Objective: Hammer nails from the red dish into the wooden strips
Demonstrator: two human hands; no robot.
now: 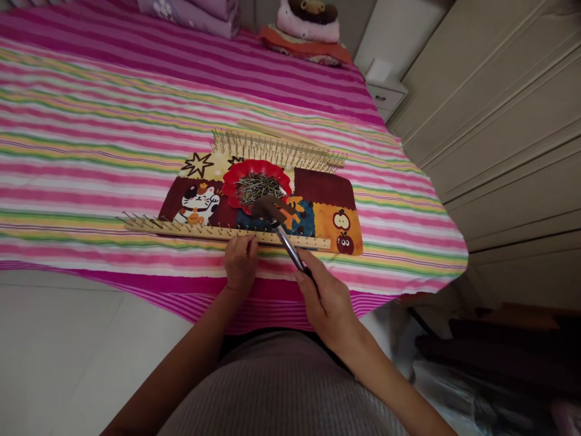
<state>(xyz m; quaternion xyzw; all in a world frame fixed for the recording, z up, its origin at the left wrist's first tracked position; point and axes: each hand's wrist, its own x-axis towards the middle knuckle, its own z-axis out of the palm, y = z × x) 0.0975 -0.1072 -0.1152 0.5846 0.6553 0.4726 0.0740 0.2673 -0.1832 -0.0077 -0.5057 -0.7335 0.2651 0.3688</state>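
My right hand [327,297] grips a hammer [288,245] by its dark handle end. The hammer's brown head hovers over the near rim of a red scalloped bowl [230,192] full of loose nails [258,186]. Along the near side lies a long wooden strip [204,231] with a row of nails standing in it, several of them leaning at its left end. My left hand [241,261] is closed, its fingertips against the strip's front edge left of the hammer. Whatever sits between those fingertips is too small to make out.
Under the bowl and strip is a patterned mat [324,188] with a cat and apples. Behind it, more wooden strips [272,148] bristle with upright nails. A striped cloth [91,145] covers the bed-like surface, with folded bedding [195,18] at the back. Cabinet doors [508,133] stand right.
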